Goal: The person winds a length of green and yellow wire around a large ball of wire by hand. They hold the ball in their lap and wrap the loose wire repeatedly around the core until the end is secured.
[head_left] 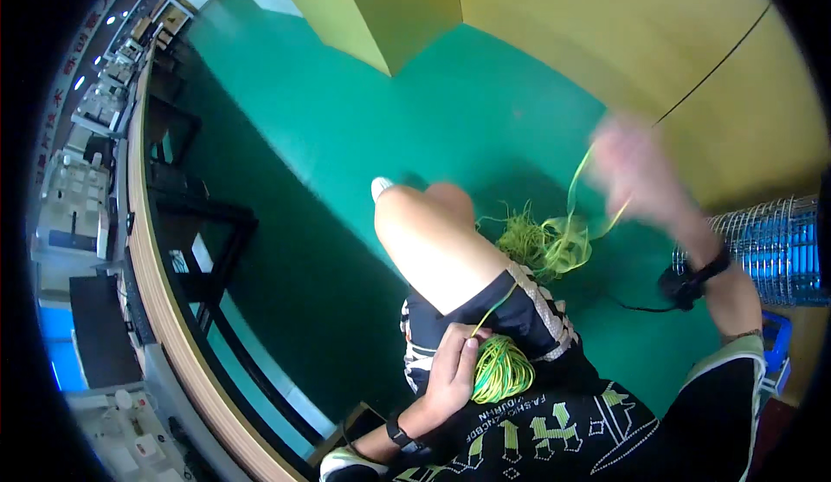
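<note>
My left hand (452, 362) is closed around a ball of yellow-green cord (504, 369) in front of my stomach. From its fingers a strand runs up over the edge of my shorts. My right hand (636, 166) is raised at the right, smeared by motion, so its fingers cannot be made out. Yellow-green strands lead to it from a loose, tangled heap of the same cord (554, 244), which lies past my bent leg on the green floor.
A long wood-edged bench (173, 309) with several sewing machines (74, 205) runs along the left. At the right stand a wire-mesh cage around something blue (770, 248) and a small blue stool (777, 343). A yellow wall (563, 23) and pillar lie ahead.
</note>
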A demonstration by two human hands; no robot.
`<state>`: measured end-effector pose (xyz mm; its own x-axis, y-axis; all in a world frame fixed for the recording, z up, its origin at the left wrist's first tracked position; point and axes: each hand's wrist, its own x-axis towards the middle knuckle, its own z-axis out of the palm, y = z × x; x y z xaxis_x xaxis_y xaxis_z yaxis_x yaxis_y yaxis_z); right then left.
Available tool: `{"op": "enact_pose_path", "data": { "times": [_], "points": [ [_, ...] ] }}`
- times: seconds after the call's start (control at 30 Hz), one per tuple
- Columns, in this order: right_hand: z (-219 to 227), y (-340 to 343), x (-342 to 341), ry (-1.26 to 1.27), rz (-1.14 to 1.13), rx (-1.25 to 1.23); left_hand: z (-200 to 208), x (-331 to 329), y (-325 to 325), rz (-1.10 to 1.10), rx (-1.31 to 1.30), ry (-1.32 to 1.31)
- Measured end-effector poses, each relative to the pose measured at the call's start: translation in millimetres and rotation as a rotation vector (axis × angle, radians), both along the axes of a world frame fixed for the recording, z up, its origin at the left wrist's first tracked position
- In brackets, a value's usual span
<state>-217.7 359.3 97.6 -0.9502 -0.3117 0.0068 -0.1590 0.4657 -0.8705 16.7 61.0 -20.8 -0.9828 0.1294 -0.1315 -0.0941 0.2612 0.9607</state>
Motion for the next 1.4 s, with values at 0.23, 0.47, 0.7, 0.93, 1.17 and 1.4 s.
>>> {"op": "enact_pose_path", "data": {
  "times": [0.23,0.47,0.7,0.93,1.17,1.4],
  "points": [
    [-65,42,-7,-0.031,0.165,0.146,-8,1,9,0.066,0.198,-0.074],
    [14,155,-60,0.726,-0.616,-0.051,-13,2,4,0.044,0.146,-0.023],
    [37,271,-27,0.319,-0.786,0.255,-30,11,6,0.160,0.298,0.007],
    [31,246,28,-0.123,-0.533,0.384,-39,22,13,0.250,0.437,0.007],
    [-63,136,79,-0.504,-0.186,-0.400,-18,25,15,0.293,0.288,0.004],
    [-87,-5,185,-0.516,0.321,-0.060,-8,22,14,0.257,0.134,0.015]
  ]
}}
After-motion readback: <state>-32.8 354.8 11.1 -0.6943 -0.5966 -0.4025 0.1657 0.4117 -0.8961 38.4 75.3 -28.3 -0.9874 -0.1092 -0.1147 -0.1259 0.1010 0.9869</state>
